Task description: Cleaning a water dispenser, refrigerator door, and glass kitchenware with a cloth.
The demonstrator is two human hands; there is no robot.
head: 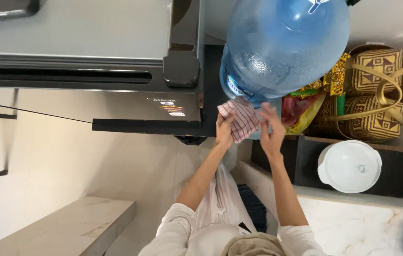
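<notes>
A red-and-white checked cloth (pixel 240 118) is pressed against the lower side of a large blue water bottle (pixel 284 45) that stands on a dispenser. My left hand (pixel 223 130) grips the cloth's left edge. My right hand (pixel 271 128) rests with fingers spread on the cloth's right edge, touching the bottle. Both arms reach out in white sleeves.
A dark grey appliance (pixel 116 71) stands to the left of the bottle. On the right sit woven gold bags (pixel 376 95), a red and yellow plastic bag (pixel 301 111), and a white lidded pot (pixel 349 166) on a black surface. A marble counter (pixel 362 227) and a marble bench (pixel 78 227) lie below.
</notes>
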